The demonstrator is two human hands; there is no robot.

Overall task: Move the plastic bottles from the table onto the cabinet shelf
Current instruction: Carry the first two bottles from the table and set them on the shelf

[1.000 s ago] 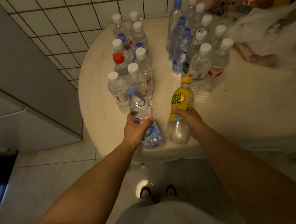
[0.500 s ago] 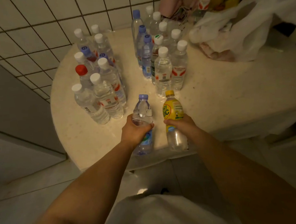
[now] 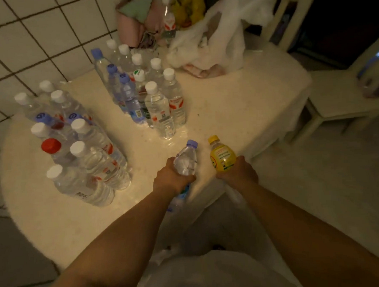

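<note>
Left hand (image 3: 171, 177) grips a clear water bottle (image 3: 186, 163) with a lilac cap, fingers curled round its middle; a blue-green label shows below the hand, print unreadable. Right hand (image 3: 237, 172) grips a yellow-capped bottle (image 3: 221, 158), fingers wrapped round the body just under its yellow label; label carries small text and a red mark, too blurred to read. Both bottles are tilted, caps pointing away, held side by side but apart, over the near edge of the cream tabletop (image 3: 237, 109).

On the tabletop, left: a cluster of clear bottles (image 3: 80, 150), mostly white caps, one red cap (image 3: 51, 145), two blue caps; several with red-and-white labels, writing not legible. Centre back: a second cluster (image 3: 145, 95), white and blue caps, one cap white with green; a barcode shows on one blue label.

Behind, a white plastic bag (image 3: 222, 37) and pink and yellow items with one more bottle among them. Tiled wall (image 3: 33, 42) at left; a pale chair (image 3: 337, 103) at right.
</note>
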